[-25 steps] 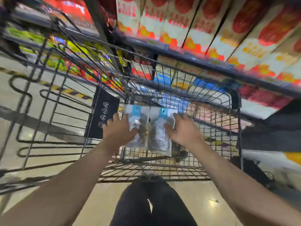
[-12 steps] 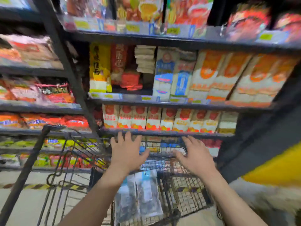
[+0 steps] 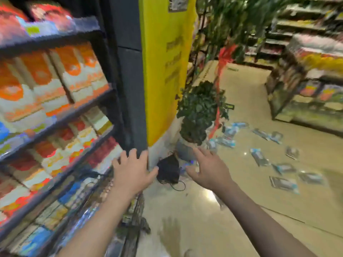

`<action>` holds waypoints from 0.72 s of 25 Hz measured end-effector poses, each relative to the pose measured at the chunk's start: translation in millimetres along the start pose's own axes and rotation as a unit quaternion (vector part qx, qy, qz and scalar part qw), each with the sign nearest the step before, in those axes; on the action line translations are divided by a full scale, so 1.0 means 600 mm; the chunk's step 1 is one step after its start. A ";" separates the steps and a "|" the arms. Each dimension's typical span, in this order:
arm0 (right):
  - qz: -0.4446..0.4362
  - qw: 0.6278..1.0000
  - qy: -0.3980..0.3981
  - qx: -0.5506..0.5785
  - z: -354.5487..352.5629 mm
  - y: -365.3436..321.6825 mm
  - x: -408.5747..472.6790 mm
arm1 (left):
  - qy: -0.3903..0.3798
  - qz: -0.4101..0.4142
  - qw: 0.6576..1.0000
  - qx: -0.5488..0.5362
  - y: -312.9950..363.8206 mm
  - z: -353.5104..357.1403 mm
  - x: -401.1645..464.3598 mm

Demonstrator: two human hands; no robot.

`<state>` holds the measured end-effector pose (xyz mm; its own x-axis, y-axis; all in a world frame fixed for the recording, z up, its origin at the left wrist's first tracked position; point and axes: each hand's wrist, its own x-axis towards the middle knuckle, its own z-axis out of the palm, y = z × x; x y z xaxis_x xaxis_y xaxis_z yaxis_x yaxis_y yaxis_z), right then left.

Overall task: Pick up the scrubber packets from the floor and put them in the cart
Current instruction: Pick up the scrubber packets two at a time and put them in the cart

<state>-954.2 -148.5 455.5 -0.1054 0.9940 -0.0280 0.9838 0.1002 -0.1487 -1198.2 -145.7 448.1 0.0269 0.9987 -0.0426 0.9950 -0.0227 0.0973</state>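
Fingers spread and empty on both hands — the left hand is raised palm-down with its fingers fanned apart in front of the dark end post of a shelf unit, and whether the fingertips touch the post cannot be told through the motion blur. The right hand is likewise open, fingers splayed and pointing ahead toward the floor, holding nothing.

Between the two hands, on the tiled floor, lies a small black bag with a thin cord trailing from it, set against the base of a yellow pillar. Just beyond it stands a potted plant with dark green leaves, a red ribbon hanging beside it.

The scrubber packets — clear packs with blue headers — are scattered flat across the floor to the right of the plant, well apart from both hands, some near the pot and others strewn farther out toward the lower right. Only a sliver of the wire cart shows, low in the frame beneath the left forearm and beside the shelving; its contents cannot be made out.

To the left, shelves carry rows of orange-and-white boxes, heavily blurred. More stocked shelving stands across the aisle at the upper right.
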 end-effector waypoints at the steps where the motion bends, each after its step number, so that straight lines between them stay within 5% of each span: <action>1: 0.050 0.999 0.007 0.002 -0.011 0.054 -0.035 | -0.004 0.043 0.999 0.003 0.058 0.004 0.009; 8: 0.296 0.953 0.049 0.041 -0.048 0.342 -0.260 | -0.017 0.284 0.959 0.013 0.442 0.017 0.003; 18: 0.396 0.917 0.032 0.028 -0.073 0.740 -0.447 | -0.041 0.411 0.910 0.040 0.935 0.105 -0.046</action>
<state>-482.7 -368.6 440.4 0.6496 0.7549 -0.0906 0.7390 -0.6549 -0.1581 -634.8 -189.0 441.2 0.7685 0.6367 -0.0632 0.6397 -0.7665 0.0564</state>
